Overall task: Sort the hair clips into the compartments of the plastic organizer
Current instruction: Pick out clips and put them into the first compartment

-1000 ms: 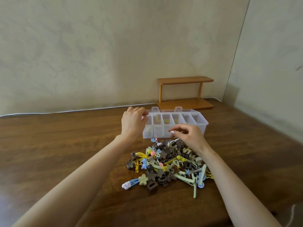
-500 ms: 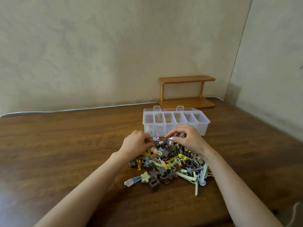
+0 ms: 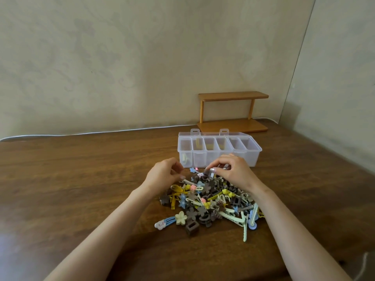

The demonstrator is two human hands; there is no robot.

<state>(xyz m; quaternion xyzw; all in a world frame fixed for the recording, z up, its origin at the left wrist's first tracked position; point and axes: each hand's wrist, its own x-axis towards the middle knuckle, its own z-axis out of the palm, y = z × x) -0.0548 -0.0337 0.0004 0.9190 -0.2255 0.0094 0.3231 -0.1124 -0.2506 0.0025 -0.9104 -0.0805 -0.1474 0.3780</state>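
A heap of hair clips (image 3: 211, 199) in brown, yellow, cream, blue and mint lies on the wooden table. Behind it stands the clear plastic organizer (image 3: 251, 159), lid open, with several compartments. A pale yellow clip (image 3: 184, 159) sits in its leftmost compartment. My left hand (image 3: 163, 176) is at the heap's far left edge, its curled fingers and thumb pinching the end of a cream clip (image 3: 187, 182). My right hand (image 3: 233, 173) rests on the heap's far side, thumb and curled fingers pinching a small clip that they mostly hide.
A small wooden two-tier shelf (image 3: 233, 112) stands against the wall behind the organizer. A white cable (image 3: 81, 133) runs along the table's back edge. Walls close in behind and at the right. Bare table (image 3: 71, 189) lies left of the heap.
My left hand came back from the organizer's leftmost compartment down to the heap's left edge. My right hand stayed on the heap's far side, its fingers closing on a clip.
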